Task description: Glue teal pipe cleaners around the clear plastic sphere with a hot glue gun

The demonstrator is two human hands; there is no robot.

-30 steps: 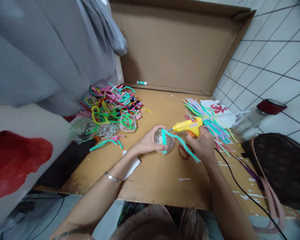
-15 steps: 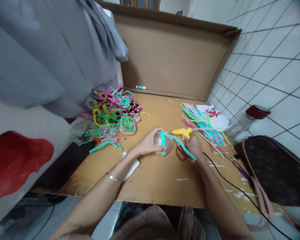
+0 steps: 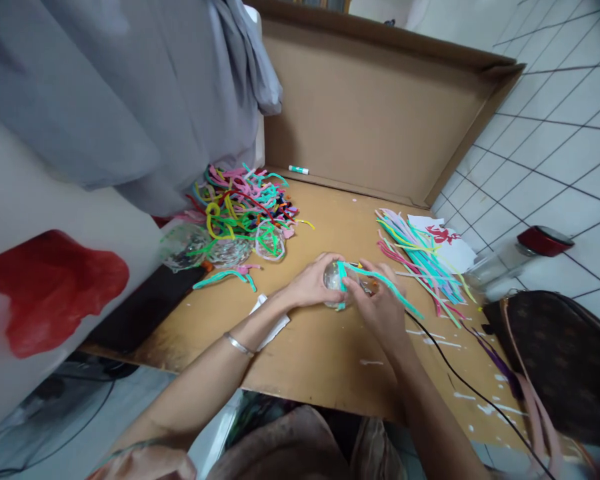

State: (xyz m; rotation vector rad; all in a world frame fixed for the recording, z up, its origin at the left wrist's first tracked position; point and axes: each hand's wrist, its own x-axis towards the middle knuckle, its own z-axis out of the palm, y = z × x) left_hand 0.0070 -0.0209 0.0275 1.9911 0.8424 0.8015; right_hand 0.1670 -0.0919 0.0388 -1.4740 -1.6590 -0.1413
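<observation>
My left hand (image 3: pixel 320 281) is wrapped round a clear ball-like plastic piece (image 3: pixel 332 276), its fingers over the top and its thumb below. Down the front of this piece runs a turquoise pipe cleaner (image 3: pixel 395 291), whose loose length trails off to the right. My right hand (image 3: pixel 381 308) is closed at the piece's right side, thumb and fingers pinching around the pipe cleaner. Mostly hidden behind those fingers is a yellow glue gun (image 3: pixel 361 265); whether the hand still touches it, I cannot tell.
Left, a tangled heap of coloured pipe cleaners (image 3: pixel 245 207) lies beside clear plastic pieces (image 3: pixel 225 252). Straight pipe cleaners (image 3: pixel 425 257) lie right, near a bottle (image 3: pixel 505 260) and brown bag (image 3: pixel 560 360). A black cord (image 3: pixel 450 365) crosses the table. Cardboard (image 3: pixel 380 113) stands behind.
My right hand has moved left from the glue gun's handle to the clear piece and now pinches at the pipe cleaner. My left hand keeps its hold. The view has shifted slightly.
</observation>
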